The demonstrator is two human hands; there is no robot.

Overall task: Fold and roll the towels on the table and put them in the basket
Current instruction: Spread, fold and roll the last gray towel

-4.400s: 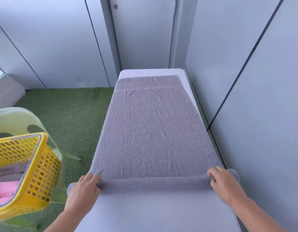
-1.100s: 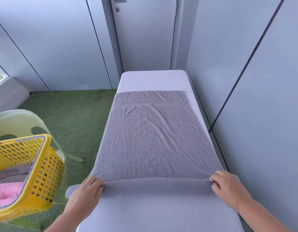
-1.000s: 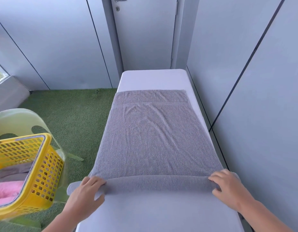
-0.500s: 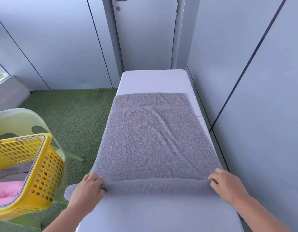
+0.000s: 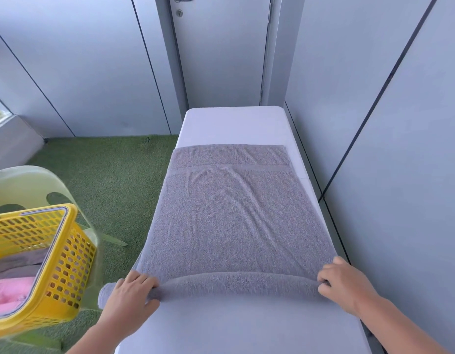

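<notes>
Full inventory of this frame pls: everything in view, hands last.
grey towel: 1, grey, flat on the table, near end rolled up
table: 1, white, centre, running away towards the door
basket: 1, yellow, left of the table, by the chair
pink towel: 1, pink, inside the basket
grey cloth: count unclear, grey, inside the basket behind the pink towel
chair: 1, pale green, far left behind the basket
turf: 1, green, floor left of the table
door: 1, grey, beyond the table's far end
left hand: 1, grips the roll's left end
right hand: 1, grips the roll's right end
</notes>
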